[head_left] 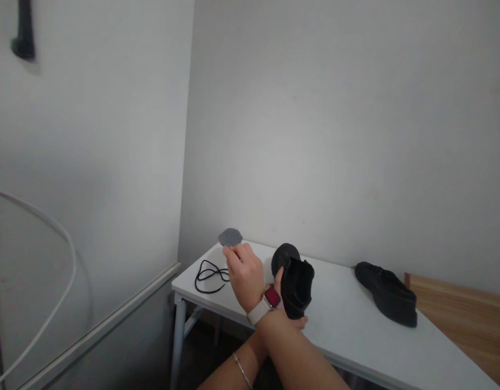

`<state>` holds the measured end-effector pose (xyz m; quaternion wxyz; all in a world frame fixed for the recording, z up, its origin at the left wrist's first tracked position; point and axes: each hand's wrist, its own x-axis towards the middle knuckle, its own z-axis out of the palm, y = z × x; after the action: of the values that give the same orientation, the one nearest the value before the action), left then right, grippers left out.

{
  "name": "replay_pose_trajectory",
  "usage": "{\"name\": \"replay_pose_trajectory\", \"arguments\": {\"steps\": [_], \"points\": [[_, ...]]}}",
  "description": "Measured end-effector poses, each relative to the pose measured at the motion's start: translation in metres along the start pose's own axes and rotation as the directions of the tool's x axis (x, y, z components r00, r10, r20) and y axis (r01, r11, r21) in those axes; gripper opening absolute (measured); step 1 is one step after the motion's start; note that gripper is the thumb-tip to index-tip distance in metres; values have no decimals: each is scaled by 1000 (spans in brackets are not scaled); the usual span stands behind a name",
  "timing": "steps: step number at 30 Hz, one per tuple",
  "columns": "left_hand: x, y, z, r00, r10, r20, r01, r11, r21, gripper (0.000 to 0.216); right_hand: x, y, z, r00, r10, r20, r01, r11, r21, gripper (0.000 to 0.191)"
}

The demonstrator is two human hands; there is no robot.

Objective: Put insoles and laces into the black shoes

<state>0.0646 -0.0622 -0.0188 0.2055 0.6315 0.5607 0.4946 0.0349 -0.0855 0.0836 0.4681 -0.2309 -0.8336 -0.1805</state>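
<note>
My left hand [300,323], with a thin bracelet on its wrist, grips a black shoe [296,292] from the near side; its thumb lies along the shoe's left side. The shoe is tilted, its opening towards me. My right hand [246,273], wearing a watch [271,297], crosses over the left forearm to the left. Its fingers are curled closed, and what they hold, if anything, is hidden. Just beyond its fingertips shows a flat grey oval piece [230,237]; whether the fingers touch it I cannot tell. A loose black shoelace [209,276] lies left of that hand.
A second black shoe [388,292] stands on the right part of the white table [335,309]. Beside it is a wooden board or surface [461,319]. Walls close off the back and left. A white cable [69,244] hangs at the left, below a dark object [25,32] on the wall.
</note>
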Motion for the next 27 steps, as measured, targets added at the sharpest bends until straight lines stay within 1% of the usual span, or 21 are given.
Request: {"name": "replay_pose_trajectory", "arguments": {"steps": [3,5,7,9,11,13,14,16,19,21,22,23,24,25,26,27], "points": [[0,-1,1,1000,23,1,-23,1000,-5,119,3,-10,40,986,10,166,-6,1000,-29,10],[-1,-2,2,999,47,9,-47,999,-29,123,0,-18,59,962,24,271,-14,999,-38,6],[-1,-3,2,998,69,12,-68,996,-59,126,-5,-25,73,932,45,359,-32,999,-41,5],[-2,-4,2,996,88,9,-86,992,-92,125,-11,-30,80,900,50,432,-43,999,-26,9],[-3,-3,0,995,104,-1,-103,987,-125,124,-17,-35,80,870,33,493,-40,999,5,16],[-5,-2,-1,993,119,-14,-119,981,-154,125,-22,-41,73,853,22,521,-44,999,30,26],[-6,-2,-1,992,126,-22,-128,978,-168,125,-24,-45,66,854,21,520,-49,998,40,29],[-8,-1,-2,989,143,-44,-149,969,-195,124,-28,-52,47,872,12,490,-52,996,67,27],[-7,-1,-6,978,181,-105,-202,950,-239,119,-38,-60,14,905,-54,421,-10,989,149,11],[-1,-1,-15,964,212,-161,-249,931,-266,114,-48,-56,-9,932,-104,347,31,977,209,11],[4,-1,-23,955,229,-189,-275,920,-279,112,-52,-52,-20,963,-162,216,94,950,297,11],[10,-1,-33,946,245,-215,-301,908,-290,109,-57,-45,-32,972,-219,86,175,916,362,11],[18,-2,-46,936,260,-238,-326,896,-301,107,-61,-36,-44,967,-253,-38,247,887,391,12],[28,-3,-61,927,275,-255,-347,885,-310,104,-66,-27,-56,949,-290,-126,316,858,404,15],[39,-5,-77,921,282,-268,-360,878,-315,103,-70,-16,-68,934,-321,-156,357,840,409,17],[52,-7,-94,917,282,-280,-366,875,-316,108,-74,-6,-80,943,-307,-128,332,852,404,19]]}}
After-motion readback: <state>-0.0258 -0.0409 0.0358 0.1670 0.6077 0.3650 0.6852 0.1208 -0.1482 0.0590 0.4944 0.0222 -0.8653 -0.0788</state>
